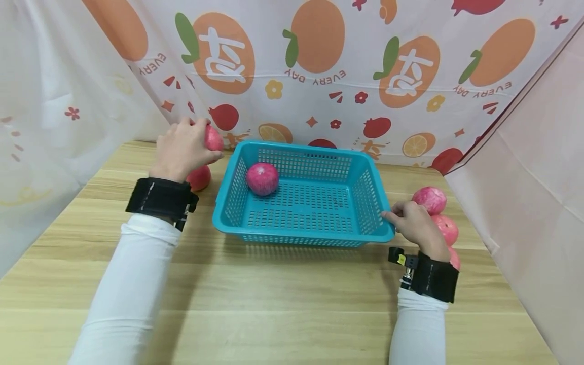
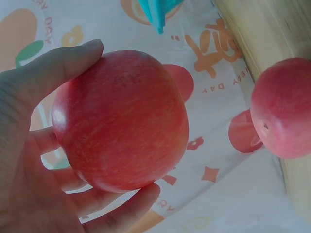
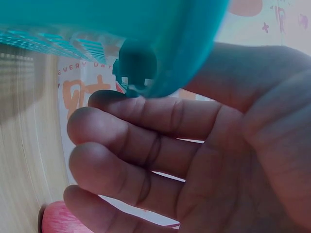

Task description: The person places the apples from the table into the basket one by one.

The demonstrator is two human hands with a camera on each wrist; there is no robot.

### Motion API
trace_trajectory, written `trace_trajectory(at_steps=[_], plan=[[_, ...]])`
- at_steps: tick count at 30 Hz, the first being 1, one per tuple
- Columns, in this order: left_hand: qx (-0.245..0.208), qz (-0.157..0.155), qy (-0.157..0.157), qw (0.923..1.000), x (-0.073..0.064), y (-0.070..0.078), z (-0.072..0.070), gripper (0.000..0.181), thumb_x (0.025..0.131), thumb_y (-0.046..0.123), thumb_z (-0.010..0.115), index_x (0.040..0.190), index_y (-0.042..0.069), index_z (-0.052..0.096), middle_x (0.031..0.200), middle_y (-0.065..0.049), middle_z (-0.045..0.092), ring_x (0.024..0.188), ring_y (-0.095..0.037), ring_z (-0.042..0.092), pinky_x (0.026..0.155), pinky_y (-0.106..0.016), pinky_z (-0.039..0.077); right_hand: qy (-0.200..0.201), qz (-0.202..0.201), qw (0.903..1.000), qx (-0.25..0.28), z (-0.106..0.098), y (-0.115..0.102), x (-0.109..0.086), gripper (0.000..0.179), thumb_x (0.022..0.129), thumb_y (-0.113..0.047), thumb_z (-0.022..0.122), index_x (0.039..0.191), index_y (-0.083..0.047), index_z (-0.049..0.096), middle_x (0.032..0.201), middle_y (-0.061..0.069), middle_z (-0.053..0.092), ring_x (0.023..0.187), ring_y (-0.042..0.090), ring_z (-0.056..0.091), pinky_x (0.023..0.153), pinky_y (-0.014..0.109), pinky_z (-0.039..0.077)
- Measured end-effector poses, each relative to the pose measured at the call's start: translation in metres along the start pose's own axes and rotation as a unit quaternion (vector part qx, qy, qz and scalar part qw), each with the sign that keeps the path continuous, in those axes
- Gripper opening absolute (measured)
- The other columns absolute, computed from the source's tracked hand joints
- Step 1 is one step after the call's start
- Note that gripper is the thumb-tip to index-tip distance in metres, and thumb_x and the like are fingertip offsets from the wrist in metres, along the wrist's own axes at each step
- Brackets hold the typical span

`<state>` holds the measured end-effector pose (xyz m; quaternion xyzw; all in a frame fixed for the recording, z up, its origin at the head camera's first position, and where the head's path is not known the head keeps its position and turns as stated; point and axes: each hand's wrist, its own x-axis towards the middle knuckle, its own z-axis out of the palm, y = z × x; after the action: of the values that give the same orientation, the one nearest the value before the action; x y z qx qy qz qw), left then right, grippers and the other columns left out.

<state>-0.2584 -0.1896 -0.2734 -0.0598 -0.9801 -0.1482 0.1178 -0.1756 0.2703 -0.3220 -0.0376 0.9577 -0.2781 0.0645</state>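
Holding a red apple (image 2: 121, 121) in my left hand (image 1: 180, 149), I find the thumb on one side and the fingers curled round the other, parted only as far as the fruit's width. From the head view, this apple sits beyond the left edge of the blue basket (image 1: 301, 237), near its far-left corner, against the printed cloth (image 1: 339, 109). A second apple (image 1: 201, 178) lies on the wooden table (image 1: 292, 304), below my left hand and near the basket's left side.

My right hand (image 1: 412, 220) pinches the basket's rim at the right side, close to the near-right corner. Thumb and forefinger are closed on the rim; the thumb's tip is hidden from the wrist camera. The remaining three fingers are loosely bent below it.

Inside the basket, one dark pink fruit (image 1: 262, 178) rests towards the far-left corner. To the right of the basket, three pink fruits (image 1: 430, 199) lie in a row on the table, the nearest partly covered by my black wristband (image 1: 438, 279).
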Motion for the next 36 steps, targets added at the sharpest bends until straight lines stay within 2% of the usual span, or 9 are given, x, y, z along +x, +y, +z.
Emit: trace_trajectory(at_steps=[11,19,29,36], plan=[[-0.012,0.022,0.013,0.9996,0.003,0.021,0.001,0.079,0.085,0.030,0.081,0.146,-0.002,0.043,0.128,-0.033,0.049,0.110,-0.053,0.051,0.088,-0.072,0.048,0.001,0.001,1.0000,0.000,-0.001,0.001,0.000,0.029,0.104,-0.021,0.060,0.105,0.008,0.067,0.079,0.008,0.067,0.075,0.024,0.059,0.063,0.031,0.048],[-0.001,0.042,0.017,0.9990,0.008,0.033,0.001,0.076,0.084,0.029,0.081,0.143,-0.003,0.046,0.125,-0.034,0.050,0.107,-0.053,0.053,0.086,-0.071,0.050,0.002,-0.003,1.0000,0.000,-0.003,-0.001,0.001,0.030,0.104,-0.022,0.060,0.106,0.008,0.068,0.079,0.008,0.067,0.075,0.024,0.059,0.064,0.031,0.050],[0.006,0.053,0.007,0.9986,0.012,0.047,0.002,0.075,0.084,0.031,0.080,0.142,-0.002,0.047,0.127,-0.032,0.050,0.107,-0.053,0.054,0.086,-0.071,0.050,-0.006,0.007,0.9999,0.007,0.000,-0.001,0.000,0.032,0.104,-0.023,0.060,0.109,0.008,0.068,0.082,0.008,0.068,0.078,0.025,0.060,0.069,0.033,0.051],[0.014,0.070,0.007,0.9974,0.015,0.056,0.005,0.076,0.083,0.031,0.082,0.144,-0.001,0.047,0.127,-0.032,0.052,0.105,-0.052,0.057,0.085,-0.066,0.053,-0.006,0.013,0.9998,0.012,0.000,0.001,-0.001,0.033,0.104,-0.023,0.059,0.111,0.008,0.067,0.084,0.009,0.068,0.081,0.027,0.060,0.071,0.034,0.051]])
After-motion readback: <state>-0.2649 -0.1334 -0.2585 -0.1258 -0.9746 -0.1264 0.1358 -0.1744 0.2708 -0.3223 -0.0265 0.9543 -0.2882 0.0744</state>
